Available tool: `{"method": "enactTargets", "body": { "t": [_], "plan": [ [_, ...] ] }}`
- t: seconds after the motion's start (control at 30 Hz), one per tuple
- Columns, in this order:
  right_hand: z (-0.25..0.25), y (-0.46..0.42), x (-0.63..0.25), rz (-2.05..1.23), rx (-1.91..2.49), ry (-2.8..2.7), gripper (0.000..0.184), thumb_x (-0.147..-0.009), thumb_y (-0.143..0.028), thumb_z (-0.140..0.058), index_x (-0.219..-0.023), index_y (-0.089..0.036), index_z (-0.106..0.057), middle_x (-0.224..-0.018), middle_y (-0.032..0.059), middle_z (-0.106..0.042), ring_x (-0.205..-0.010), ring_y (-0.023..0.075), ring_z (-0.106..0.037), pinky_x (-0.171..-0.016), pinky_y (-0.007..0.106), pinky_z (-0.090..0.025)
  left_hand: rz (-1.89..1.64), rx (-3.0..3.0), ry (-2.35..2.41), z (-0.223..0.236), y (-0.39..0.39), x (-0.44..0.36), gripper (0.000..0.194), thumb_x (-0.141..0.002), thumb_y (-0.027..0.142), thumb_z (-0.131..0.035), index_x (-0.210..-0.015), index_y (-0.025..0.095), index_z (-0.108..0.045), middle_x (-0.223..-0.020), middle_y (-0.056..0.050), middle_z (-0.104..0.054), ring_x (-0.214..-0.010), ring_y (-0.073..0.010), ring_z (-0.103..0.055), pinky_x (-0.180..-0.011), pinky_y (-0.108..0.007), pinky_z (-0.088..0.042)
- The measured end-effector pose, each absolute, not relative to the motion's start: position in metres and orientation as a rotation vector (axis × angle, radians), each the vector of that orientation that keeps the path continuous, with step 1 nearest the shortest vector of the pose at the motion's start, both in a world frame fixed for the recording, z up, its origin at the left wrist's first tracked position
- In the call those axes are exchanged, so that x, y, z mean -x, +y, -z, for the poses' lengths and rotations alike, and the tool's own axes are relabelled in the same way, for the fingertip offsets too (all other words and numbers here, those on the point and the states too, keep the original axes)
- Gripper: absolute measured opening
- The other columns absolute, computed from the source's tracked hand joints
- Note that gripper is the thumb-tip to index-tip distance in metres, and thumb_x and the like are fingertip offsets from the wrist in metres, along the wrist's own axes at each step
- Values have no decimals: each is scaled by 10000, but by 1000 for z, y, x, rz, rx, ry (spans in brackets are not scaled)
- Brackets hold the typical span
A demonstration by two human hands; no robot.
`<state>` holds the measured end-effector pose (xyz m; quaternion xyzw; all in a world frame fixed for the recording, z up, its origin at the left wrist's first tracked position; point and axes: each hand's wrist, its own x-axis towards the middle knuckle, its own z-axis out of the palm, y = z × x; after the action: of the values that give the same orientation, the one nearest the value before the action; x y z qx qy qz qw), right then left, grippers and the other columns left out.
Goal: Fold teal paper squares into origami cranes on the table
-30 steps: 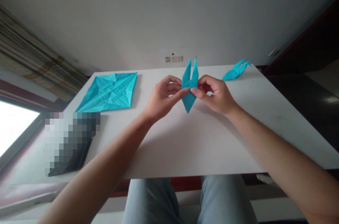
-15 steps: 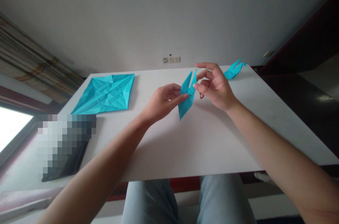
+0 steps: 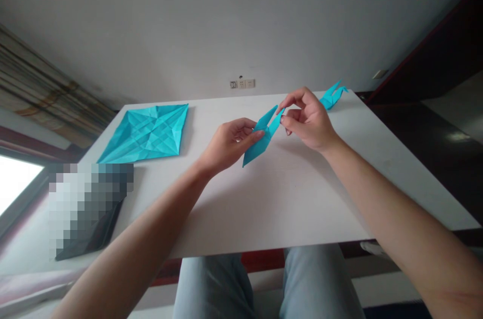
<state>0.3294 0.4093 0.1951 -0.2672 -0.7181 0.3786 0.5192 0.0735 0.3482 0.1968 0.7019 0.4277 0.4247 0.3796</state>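
A folded blue paper piece (image 3: 260, 142) with a broad lower part and two upright points is held above the table's middle. My left hand (image 3: 236, 140) pinches its body, thumb in front and fingers behind. With thumb and forefinger, my right hand (image 3: 307, 120) pinches the tip of its right-hand point. Beyond my right hand a blue origami crane (image 3: 332, 96) rests near the table's far right corner. To the left lies a creased blue paper sheet (image 3: 149, 130), opened out on the tabletop.
The white table (image 3: 271, 213) stands against a grey wall with sockets (image 3: 242, 84). A dark flat object (image 3: 98, 218), partly pixelated, lies at the left edge. A curtain (image 3: 37, 97) hangs at the far left, above a bright window (image 3: 17, 183).
My right thumb and forefinger have closed on the right-hand point. The paper piece has tilted, its lower tip swinging left and its upper points leaning right.
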Motion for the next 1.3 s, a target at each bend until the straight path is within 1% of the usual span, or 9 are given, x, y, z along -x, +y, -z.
{"method": "enactTargets", "body": {
  "t": [0.27,0.47,0.6,0.67,0.77,0.87,1.03,1.2,1.3],
  "plan": [
    [-192,409,-331,-769,675,-1815,223,-955,-372,-924,-1066,-284,-751,-1092,-15,-790,-629,94,-591,-528,285,-511,-1142,-1826,1143,-197,350,-73,422,-1030,603,-816,-1087,185,-827,-915,-61,-836,-795,-183,-722,-730,-295,-576],
    [-195,404,-330,-892,659,-1792,342,-996,-566,-939,-1097,-291,-765,-1143,-8,-814,-626,95,-635,-531,275,-571,-1193,-1851,1185,-195,350,-74,363,-1037,561,-821,-1046,199,-807,-892,-44,-823,-780,-172,-712,-733,-295,-570],
    [-195,405,-324,-951,657,-1707,415,-971,-596,-970,-1004,-271,-714,-1060,-15,-816,-586,84,-629,-520,261,-581,-1176,-1888,1192,-196,350,-74,308,-1037,511,-825,-1059,204,-814,-960,-50,-856,-846,-185,-765,-825,-312,-617],
    [-195,406,-322,-958,658,-1674,438,-943,-601,-991,-1022,-279,-704,-1011,-25,-799,-556,89,-609,-500,274,-569,-1168,-1879,1181,-197,349,-74,303,-1028,506,-830,-1053,205,-815,-971,-52,-864,-862,-192,-785,-833,-314,-628],
    [-196,407,-322,-961,692,-1651,486,-901,-632,-1010,-1093,-303,-708,-993,-28,-783,-545,105,-594,-485,301,-558,-1134,-1832,1195,-199,347,-75,323,-993,521,-861,-1037,204,-814,-968,-55,-865,-842,-198,-787,-790,-312,-623],
    [-197,407,-324,-972,721,-1646,517,-918,-695,-976,-1151,-310,-722,-1005,-23,-772,-560,110,-603,-498,304,-566,-1117,-1772,1184,-199,347,-75,381,-958,570,-897,-1004,204,-799,-914,-53,-843,-795,-192,-753,-727,-306,-592],
    [-197,405,-324,-1046,749,-1669,574,-869,-742,-1002,-1137,-283,-786,-1072,7,-774,-599,88,-565,-490,261,-548,-1221,-1637,1092,-196,352,-74,477,-918,644,-943,-950,203,-763,-939,-60,-838,-833,-186,-753,-781,-311,-601],
    [-194,404,-322,-961,818,-1731,557,-860,-772,-996,-966,-268,-782,-738,-34,-650,-557,115,-510,-470,268,-468,-1140,-1669,1110,-194,353,-74,475,-948,651,-922,-1017,198,-795,-1001,-79,-861,-900,-207,-787,-826,-329,-611],
    [-194,412,-329,-887,832,-1735,551,-893,-784,-960,-926,-268,-772,-701,-38,-622,-550,121,-504,-482,279,-461,-1204,-1691,1191,-191,354,-74,534,-1000,680,-863,-1221,197,-809,-1251,-127,-879,-1160,-254,-820,-1025,-376,-625]
  ]
}}
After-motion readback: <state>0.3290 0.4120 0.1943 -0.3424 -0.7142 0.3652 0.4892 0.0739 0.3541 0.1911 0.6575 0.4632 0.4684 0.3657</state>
